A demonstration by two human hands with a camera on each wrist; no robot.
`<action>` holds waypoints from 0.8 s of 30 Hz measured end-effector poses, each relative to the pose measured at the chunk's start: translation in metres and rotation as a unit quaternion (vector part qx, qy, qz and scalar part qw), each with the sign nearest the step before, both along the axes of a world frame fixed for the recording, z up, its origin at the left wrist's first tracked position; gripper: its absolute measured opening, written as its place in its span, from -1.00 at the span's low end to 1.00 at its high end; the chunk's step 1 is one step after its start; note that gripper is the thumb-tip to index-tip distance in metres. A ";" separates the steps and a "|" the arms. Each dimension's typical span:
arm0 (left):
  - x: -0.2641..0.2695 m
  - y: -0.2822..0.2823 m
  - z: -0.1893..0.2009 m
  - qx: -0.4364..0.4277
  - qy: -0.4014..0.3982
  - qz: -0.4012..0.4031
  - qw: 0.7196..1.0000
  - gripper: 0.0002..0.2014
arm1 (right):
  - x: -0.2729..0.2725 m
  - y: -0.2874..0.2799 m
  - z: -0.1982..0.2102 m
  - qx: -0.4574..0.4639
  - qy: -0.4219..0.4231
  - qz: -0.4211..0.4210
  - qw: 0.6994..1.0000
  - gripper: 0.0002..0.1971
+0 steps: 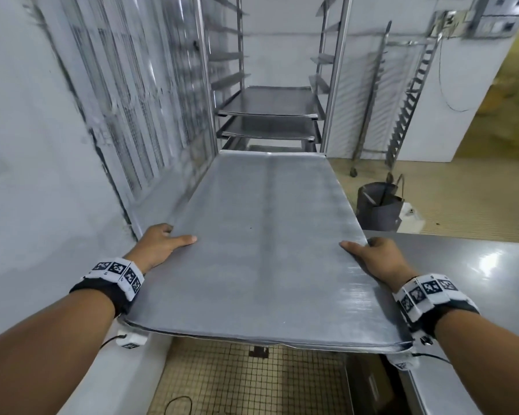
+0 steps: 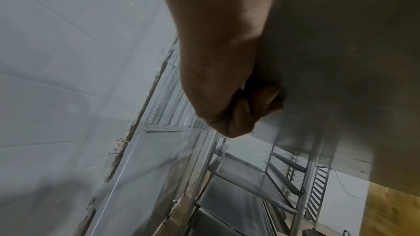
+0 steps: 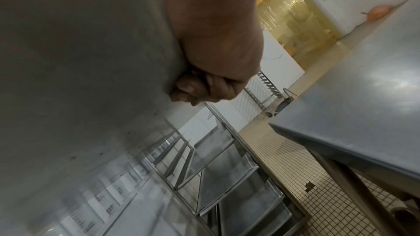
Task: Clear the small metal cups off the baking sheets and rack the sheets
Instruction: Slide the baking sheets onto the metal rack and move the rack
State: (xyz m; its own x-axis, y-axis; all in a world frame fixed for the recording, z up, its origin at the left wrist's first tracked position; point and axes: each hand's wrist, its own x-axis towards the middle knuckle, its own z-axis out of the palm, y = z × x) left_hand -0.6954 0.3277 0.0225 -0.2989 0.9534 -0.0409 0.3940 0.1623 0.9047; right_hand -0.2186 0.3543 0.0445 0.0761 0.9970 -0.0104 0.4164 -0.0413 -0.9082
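Observation:
A large bare metal baking sheet [image 1: 261,241] is carried level in front of me, its far end near the tall steel rack [image 1: 270,85]. My left hand [image 1: 162,241] grips its left edge, thumb on top and fingers curled beneath [image 2: 245,110]. My right hand [image 1: 372,253] grips the right edge the same way, fingers curled under the sheet [image 3: 200,87]. Two sheets [image 1: 270,109] lie on the rack's lower runners. No small metal cups are in view.
A steel table [image 1: 477,280] stands at my right. On the tiled floor beyond it sits a dark bucket [image 1: 378,205]. A second empty rack [image 1: 408,100] leans by the far wall. White wall panels [image 1: 42,145] run close on the left.

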 end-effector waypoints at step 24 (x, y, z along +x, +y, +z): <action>-0.078 0.185 -0.015 -0.051 -0.004 -0.029 0.998 -0.68 | -0.079 0.171 -0.036 -0.033 -0.111 -0.041 0.992 -0.46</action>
